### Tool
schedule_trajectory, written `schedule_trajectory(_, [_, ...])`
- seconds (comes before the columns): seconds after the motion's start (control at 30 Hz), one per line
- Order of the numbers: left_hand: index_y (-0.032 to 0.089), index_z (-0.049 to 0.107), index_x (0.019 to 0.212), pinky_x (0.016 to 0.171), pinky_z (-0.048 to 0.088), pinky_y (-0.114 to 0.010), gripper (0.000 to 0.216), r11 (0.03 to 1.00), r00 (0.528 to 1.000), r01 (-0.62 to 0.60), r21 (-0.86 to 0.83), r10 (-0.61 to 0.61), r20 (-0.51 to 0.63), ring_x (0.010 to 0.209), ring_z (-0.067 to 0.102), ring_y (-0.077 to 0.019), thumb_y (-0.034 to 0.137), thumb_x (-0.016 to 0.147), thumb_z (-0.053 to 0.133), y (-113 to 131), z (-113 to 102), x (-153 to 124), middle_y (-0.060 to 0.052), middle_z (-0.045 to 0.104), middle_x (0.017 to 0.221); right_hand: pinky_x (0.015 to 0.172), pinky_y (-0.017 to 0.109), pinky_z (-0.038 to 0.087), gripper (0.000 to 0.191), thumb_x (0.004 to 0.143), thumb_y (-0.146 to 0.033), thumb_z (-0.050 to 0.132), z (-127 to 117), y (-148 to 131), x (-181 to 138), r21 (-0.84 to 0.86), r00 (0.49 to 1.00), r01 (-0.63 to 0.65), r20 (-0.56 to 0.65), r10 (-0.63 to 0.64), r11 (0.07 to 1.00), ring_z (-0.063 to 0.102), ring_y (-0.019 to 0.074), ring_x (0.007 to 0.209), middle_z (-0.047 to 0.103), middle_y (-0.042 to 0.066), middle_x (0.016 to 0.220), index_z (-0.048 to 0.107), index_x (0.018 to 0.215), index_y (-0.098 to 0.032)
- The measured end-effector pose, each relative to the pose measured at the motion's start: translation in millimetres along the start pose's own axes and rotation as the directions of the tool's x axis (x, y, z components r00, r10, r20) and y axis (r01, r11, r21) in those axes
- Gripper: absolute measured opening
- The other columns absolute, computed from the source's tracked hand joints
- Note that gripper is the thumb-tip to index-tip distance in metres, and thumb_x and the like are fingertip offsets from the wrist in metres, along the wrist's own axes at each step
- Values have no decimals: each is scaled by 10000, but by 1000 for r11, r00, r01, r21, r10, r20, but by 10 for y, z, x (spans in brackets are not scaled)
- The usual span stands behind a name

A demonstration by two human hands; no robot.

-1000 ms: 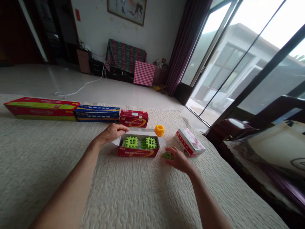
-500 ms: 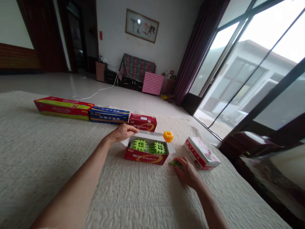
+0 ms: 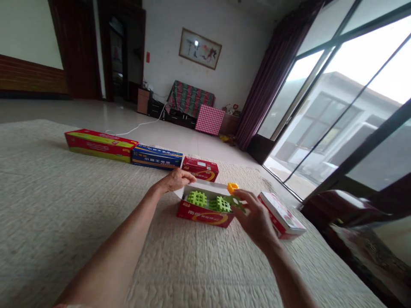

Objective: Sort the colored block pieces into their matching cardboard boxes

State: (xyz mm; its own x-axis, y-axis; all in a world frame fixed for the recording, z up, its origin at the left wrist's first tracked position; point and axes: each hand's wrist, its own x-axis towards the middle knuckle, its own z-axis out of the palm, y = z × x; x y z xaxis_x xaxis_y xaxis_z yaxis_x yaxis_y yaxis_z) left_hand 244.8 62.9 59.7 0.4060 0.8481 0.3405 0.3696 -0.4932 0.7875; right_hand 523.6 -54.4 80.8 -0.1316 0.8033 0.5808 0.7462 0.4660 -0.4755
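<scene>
In the head view, my left hand [image 3: 176, 180] is closed at the back left corner of an open red cardboard box [image 3: 201, 216], its fingertips pinching the raised white flap [image 3: 210, 185]. Two stacks of green lattice building blocks show inside: one on the left [image 3: 197, 198], another on the right [image 3: 222, 204]. Over the box's right end, my right hand [image 3: 255, 216] grips a loose green building block [image 3: 236, 202], partly covered by the fingers. A yellow block piece [image 3: 232, 187] sits just behind that hand.
A white and red box [image 3: 283, 216] lies to the right. Behind stand a red and yellow box [image 3: 101, 145], a blue box [image 3: 157, 157] and a closed red box [image 3: 199, 168] in a row. All rest on a pale quilted cover [image 3: 180, 265].
My right hand has lifted the green block from the quilted cover up to the open box's right end. My left hand stays at the flap. The whole view has shifted slightly.
</scene>
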Motion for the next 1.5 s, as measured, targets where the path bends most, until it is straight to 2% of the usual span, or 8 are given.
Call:
schedule_trajectory(0.3, [129,750,843,839,497,-296,277,994,999,-5,-106,2,-35,876,673,-199,178,704,516,12,-7,-14,-68,754,890,851,365,495,314,685,-78,594,691,-407,450,-53,960,205,209,-189,977,632,198,928,666,57,1035,625,963,-219])
schedule_trajectory(0.43, [154,758,780,808,493,-285,237,983,998,-2,-185,-10,-64,836,669,-195,155,667,550,7,-2,-3,-47,754,831,878,391,496,331,715,-121,612,673,-382,433,28,963,260,66,-261,965,624,221,1032,639,88,1166,622,1032,-216])
schedule_trajectory(0.53, [159,756,702,757,491,-280,196,935,985,43,-352,-98,-141,751,662,-190,114,604,592,-32,10,32,-32,742,737,888,402,493,231,799,-175,571,533,-261,329,39,956,230,-198,-218,972,617,210,1037,650,73,1138,628,1016,-224])
schedule_trajectory(0.67, [153,749,728,672,493,-271,200,792,874,53,-608,-331,-355,683,656,-180,124,574,626,-142,42,78,-47,736,725,911,447,466,288,851,-306,539,354,96,75,86,780,-18,-622,68,996,586,246,1078,639,103,1147,614,1101,-184])
schedule_trajectory(0.8, [138,718,905,620,470,-240,307,726,716,10,-687,-485,-502,706,660,-156,196,620,622,-273,135,1,-95,737,874,938,456,426,402,869,-403,476,427,366,-177,292,612,-274,-682,401,916,578,267,1061,629,140,1131,600,1134,-128])
schedule_trajectory(0.93, [124,687,992,642,479,-242,387,685,610,-39,-728,-561,-560,737,664,-149,214,618,647,-349,323,-208,-108,724,931,976,439,399,468,870,-444,430,661,413,-301,373,645,-306,-595,479,876,565,268,1091,602,159,1186,565,1175,-116])
schedule_trajectory(1.1, [137,703,981,665,486,-263,420,687,581,-60,-725,-566,-585,740,656,-163,357,624,720,-411,530,-420,-68,729,866,982,425,403,582,853,-508,410,827,428,-340,475,671,-321,-496,551,819,549,276,1148,582,177,1253,493,1271,-113])
schedule_trajectory(1.5, [146,760,893,667,471,-270,428,772,734,14,-636,-439,-517,712,630,-180,470,614,749,-299,600,-524,-29,723,761,880,387,454,556,908,-467,381,851,374,-359,422,829,-241,-379,412,874,603,248,989,663,114,1079,462,1350,-139])
